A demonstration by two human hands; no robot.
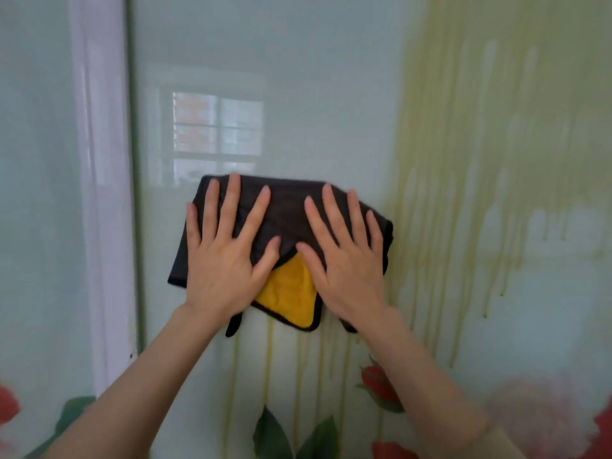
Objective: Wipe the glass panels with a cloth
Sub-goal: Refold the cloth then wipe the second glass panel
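Observation:
A folded cloth (291, 210), dark grey outside with a yellow inner face showing at its lower fold, lies flat against the upright glass panel (331, 94). My left hand (225, 256) presses on the cloth's left half with straight, spread fingers. My right hand (344, 260) presses on its right half the same way. Yellowish streaks (463, 160) run down the glass to the right of the cloth and below it.
A white frame post (102, 193) with a dark green edge strip borders the panel on the left, with another glass panel (33, 193) beyond it. Red flowers and green leaves (381, 389) are printed along the bottom. A window is reflected above the cloth.

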